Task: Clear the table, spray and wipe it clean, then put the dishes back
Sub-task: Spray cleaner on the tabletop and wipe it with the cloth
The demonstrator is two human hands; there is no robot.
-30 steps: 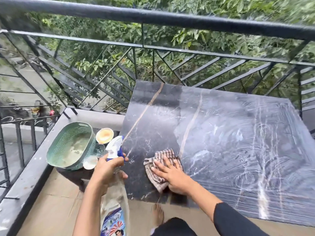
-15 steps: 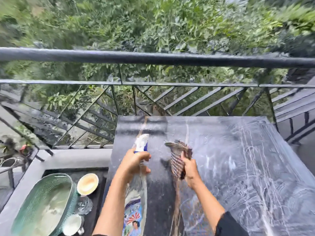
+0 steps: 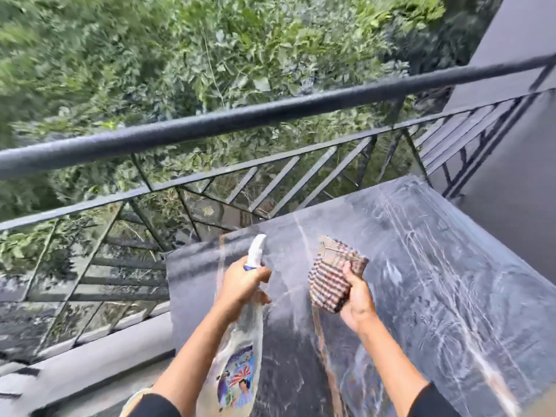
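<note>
Our left grip (image 3: 243, 288) curls round the spray bottle (image 3: 237, 356). Our right grip (image 3: 358, 299) clutches the cloth (image 3: 334, 278), lifted off the streaky counter (image 3: 436, 266) it pressed a second ago. We judge another spray is due.

View: single, head-worn, wide-angle.
Position: over the near edge of the table (image 3: 436, 281), close above it.
Facing: forward and down, tilted, toward the table's far edge.
Beyond: railing (image 3: 270, 111), then trees (image 3: 210, 40).
</note>
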